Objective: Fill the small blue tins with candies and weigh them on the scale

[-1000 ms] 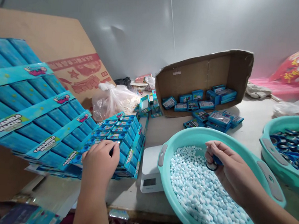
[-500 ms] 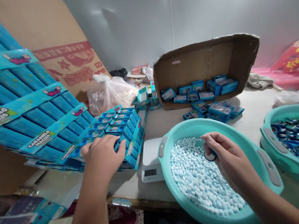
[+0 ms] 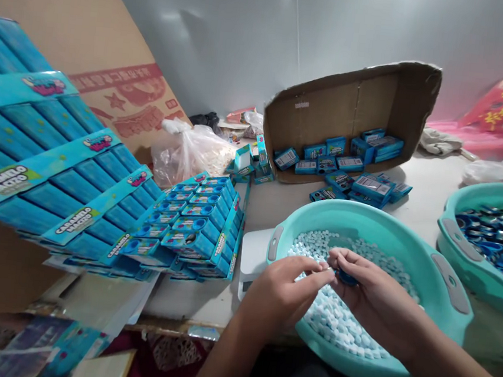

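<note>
Both my hands meet above a teal basin (image 3: 432, 348) of small pale blue and white candies (image 3: 332, 315). A small dark blue round container (image 3: 347, 276) is gripped in the fingers of my right hand (image 3: 375, 292). Fingertips of my left hand (image 3: 288, 290) are pinched together against the right hand's fingers, beside the container; what they hold, if anything, is too small to make out. To the left, a display tray (image 3: 228, 245) carries rows of small blue boxes (image 3: 196, 228), their printed ends facing up.
Filled blue display trays (image 3: 74, 177) are stacked at the left before a large carton (image 3: 122, 93). A white scale (image 3: 252, 254) sits partly under the basin. An open carton (image 3: 330, 113) holds blue boxes behind it. Another teal basin (image 3: 463, 235) of blue round containers stands at right.
My left hand has left the blue boxes and moved right to join my right hand over the basin. The right hand still holds the round container. The view has shifted slightly.
</note>
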Action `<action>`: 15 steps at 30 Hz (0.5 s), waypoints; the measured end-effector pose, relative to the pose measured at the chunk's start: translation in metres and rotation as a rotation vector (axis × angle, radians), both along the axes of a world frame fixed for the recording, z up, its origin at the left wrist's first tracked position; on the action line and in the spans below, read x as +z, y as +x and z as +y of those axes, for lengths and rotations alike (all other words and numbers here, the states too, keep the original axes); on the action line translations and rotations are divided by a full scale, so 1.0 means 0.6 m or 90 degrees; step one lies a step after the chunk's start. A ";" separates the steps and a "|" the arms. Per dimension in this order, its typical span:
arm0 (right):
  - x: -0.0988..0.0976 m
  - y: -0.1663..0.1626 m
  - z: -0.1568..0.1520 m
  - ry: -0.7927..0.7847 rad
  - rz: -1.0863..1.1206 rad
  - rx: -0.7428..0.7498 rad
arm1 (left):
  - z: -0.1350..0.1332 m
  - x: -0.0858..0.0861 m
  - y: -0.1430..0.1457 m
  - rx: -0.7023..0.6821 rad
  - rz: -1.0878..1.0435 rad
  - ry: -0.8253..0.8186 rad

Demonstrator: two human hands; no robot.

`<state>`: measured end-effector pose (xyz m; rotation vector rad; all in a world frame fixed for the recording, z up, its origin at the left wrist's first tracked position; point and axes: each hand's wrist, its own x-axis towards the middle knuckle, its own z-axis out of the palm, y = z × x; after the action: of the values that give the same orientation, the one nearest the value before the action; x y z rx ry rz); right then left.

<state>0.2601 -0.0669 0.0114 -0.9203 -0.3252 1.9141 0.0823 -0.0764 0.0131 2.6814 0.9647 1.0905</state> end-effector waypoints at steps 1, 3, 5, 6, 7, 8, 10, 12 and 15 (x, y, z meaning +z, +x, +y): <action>-0.001 -0.001 0.000 -0.010 -0.003 -0.003 | 0.000 -0.005 0.001 0.008 -0.040 -0.023; -0.001 -0.003 -0.002 -0.012 -0.009 -0.001 | -0.003 -0.016 0.002 0.035 -0.105 -0.036; 0.001 -0.005 -0.005 0.003 -0.020 0.013 | -0.009 -0.022 0.002 0.086 -0.124 0.007; 0.002 -0.006 -0.007 0.012 -0.026 0.025 | -0.012 -0.021 -0.001 0.119 -0.118 0.038; 0.002 -0.007 -0.010 0.020 -0.032 0.040 | -0.014 -0.017 -0.009 0.154 -0.109 0.067; 0.001 -0.007 -0.011 0.026 -0.037 0.052 | -0.015 -0.010 -0.021 0.195 -0.103 0.094; -0.001 -0.005 -0.013 0.031 -0.051 0.057 | -0.014 0.015 -0.064 0.300 -0.095 0.122; -0.005 -0.001 -0.013 0.033 -0.061 0.041 | -0.009 0.047 -0.124 0.461 -0.072 0.104; -0.006 0.003 -0.011 0.032 -0.051 0.015 | 0.001 0.093 -0.219 0.719 -0.074 -0.077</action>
<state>0.2617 -0.0734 0.0079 -0.9658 -0.4312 1.8850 -0.0488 -0.0757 0.0687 1.8200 2.5036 1.1793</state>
